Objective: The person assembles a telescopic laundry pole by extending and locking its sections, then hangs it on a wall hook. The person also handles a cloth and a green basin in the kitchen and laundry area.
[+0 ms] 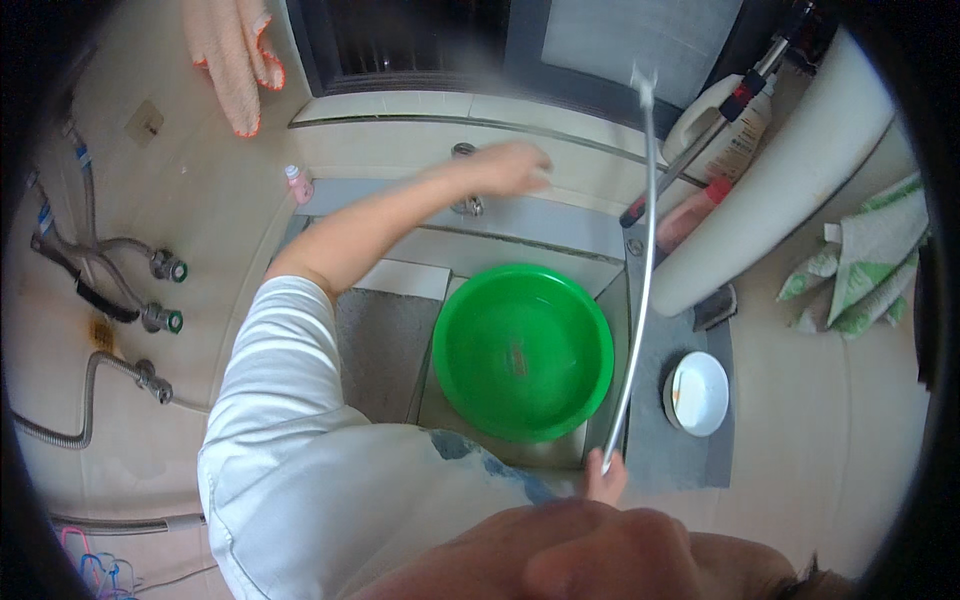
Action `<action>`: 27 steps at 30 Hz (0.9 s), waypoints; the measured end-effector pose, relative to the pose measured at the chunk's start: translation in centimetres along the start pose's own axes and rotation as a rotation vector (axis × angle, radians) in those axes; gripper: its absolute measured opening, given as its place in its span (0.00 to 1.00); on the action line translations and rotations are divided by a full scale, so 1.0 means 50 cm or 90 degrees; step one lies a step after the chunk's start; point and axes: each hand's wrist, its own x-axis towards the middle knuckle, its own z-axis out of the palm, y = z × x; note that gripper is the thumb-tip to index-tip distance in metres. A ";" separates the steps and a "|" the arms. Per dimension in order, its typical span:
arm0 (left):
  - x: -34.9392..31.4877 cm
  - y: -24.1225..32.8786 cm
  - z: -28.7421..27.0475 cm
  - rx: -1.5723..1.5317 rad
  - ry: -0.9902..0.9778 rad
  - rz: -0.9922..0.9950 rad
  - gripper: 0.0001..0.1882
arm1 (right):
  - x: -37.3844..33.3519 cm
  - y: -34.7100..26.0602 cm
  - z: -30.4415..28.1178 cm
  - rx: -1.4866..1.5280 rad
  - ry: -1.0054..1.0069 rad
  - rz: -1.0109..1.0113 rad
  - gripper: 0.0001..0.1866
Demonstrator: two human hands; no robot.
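Note:
My right hand (606, 480) is closed round the lower end of a long thin metal pole (640, 300). The pole slants up past the right side of a green plastic basin (470, 350), and its whitish forked tip is blurred in front of the window. My left arm reaches over the sink, with my left hand (515, 168) above and beside the tap (468, 205). Motion smears those fingers, so their grip cannot be made out. Inside the sink stands the round basin; whether water fills it is hard to tell.
Right of the sink, a white bowl (700, 394) sits on the grey counter (665, 465). A thick white pipe (780, 180), a white jug (730, 140) and another pole (690, 150) crowd the far right. Hoses and valves (160, 318) line the left wall; a pink bottle (298, 184) stands at the back left.

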 end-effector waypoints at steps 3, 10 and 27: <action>0.079 -0.135 -0.028 0.155 0.031 -0.122 0.19 | -0.014 0.049 0.016 -0.128 0.018 0.062 0.16; 0.327 -0.282 0.021 0.374 0.179 -0.094 0.24 | -0.012 0.116 0.027 -0.261 0.075 0.004 0.16; 0.263 -0.419 -0.017 0.493 0.259 -0.214 0.16 | -0.015 0.098 0.032 -0.368 0.140 0.067 0.17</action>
